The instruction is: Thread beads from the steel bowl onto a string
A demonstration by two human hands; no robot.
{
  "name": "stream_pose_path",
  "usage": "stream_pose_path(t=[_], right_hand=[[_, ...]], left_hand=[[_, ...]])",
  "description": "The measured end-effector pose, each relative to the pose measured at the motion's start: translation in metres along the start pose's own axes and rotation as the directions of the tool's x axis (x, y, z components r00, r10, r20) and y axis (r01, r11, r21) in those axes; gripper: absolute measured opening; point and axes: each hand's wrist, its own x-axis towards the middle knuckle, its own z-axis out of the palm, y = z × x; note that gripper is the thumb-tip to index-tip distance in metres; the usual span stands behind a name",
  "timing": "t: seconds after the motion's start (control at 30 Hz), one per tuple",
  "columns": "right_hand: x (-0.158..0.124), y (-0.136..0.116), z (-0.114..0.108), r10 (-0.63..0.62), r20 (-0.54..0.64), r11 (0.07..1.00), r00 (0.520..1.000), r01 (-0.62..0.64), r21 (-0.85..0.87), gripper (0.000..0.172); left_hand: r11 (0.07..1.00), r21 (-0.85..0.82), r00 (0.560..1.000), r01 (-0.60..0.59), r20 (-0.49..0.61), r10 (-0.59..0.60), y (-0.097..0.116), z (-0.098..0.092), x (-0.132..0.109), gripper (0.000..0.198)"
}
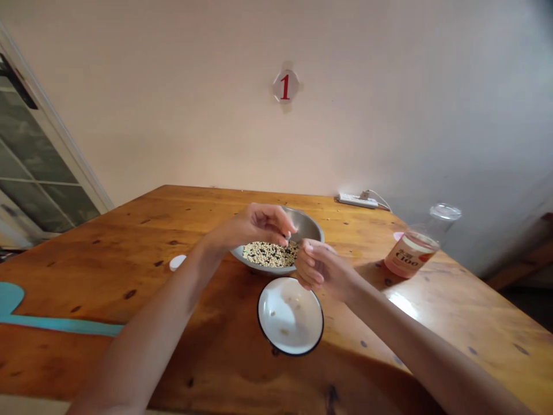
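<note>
My left hand [268,222] hovers above a metal bowl [317,227], thumb and forefinger pinched on a tiny light-and-dark piece [287,236] too small to name. Facing it at the bowl's right rim, my right hand [317,265] has its fingers curled and the thumb pressed to the forefinger. Whatever those fingertips hold, if anything, does not show clearly. Many small pale beans or beads [268,253], mixed with dark ones, fill the bottom of the bowl. Nearer to me stands a white dish with a dark rim [294,337], with several small pale bits inside.
A clear bottle with pink liquid [408,253] stands at the right on the wooden table [216,357]. Behind lies a white power strip [358,200] with a cable. A white cap [177,263] and a flat turquoise shape [64,324] lie to the left.
</note>
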Motion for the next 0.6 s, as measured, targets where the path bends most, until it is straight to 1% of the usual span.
stream_pose_path(t=[0.07,0.13,0.23,0.3,0.4,0.53,0.6], right_hand=[[0.0006,0.0038,-0.0019,0.021,0.008,1.000,1.000,-0.021,0.002,0.029],[0.0006,0.0067,-0.0030,0.037,0.027,0.999,0.999,-0.037,-0.002,0.029],[-0.0003,0.0085,-0.0031,0.045,0.052,0.999,0.998,-0.045,-0.006,0.027],[-0.0009,0.0085,-0.0027,0.043,0.062,0.999,0.997,-0.043,-0.001,0.027],[-0.0009,0.0084,-0.0028,0.036,0.065,0.999,0.997,-0.036,0.002,0.026],[0.0006,0.0093,-0.0053,0.038,0.043,0.999,0.998,-0.037,-0.020,0.026],[0.0014,0.0096,-0.0066,0.042,0.036,0.999,0.998,-0.042,-0.021,0.027]], left_hand=[[0.999,0.021,0.999,0.046,0.009,-0.046,0.0000,-0.0017,-0.0004,0.020],[0.997,0.032,0.996,0.074,0.045,-0.075,0.0008,-0.0024,-0.0007,0.020],[0.996,0.057,0.990,0.074,0.116,-0.080,0.0024,-0.0023,-0.0009,0.016],[0.993,0.088,0.986,0.078,0.139,-0.090,0.0033,-0.0027,-0.0015,0.014],[0.988,0.134,0.986,0.082,0.135,-0.100,0.0041,-0.0048,-0.0030,0.012],[0.986,0.162,0.992,0.051,0.109,-0.069,0.0037,-0.0085,-0.0047,0.008],[0.985,0.165,0.991,0.047,0.114,-0.067,0.0024,-0.0100,-0.0050,0.009]])
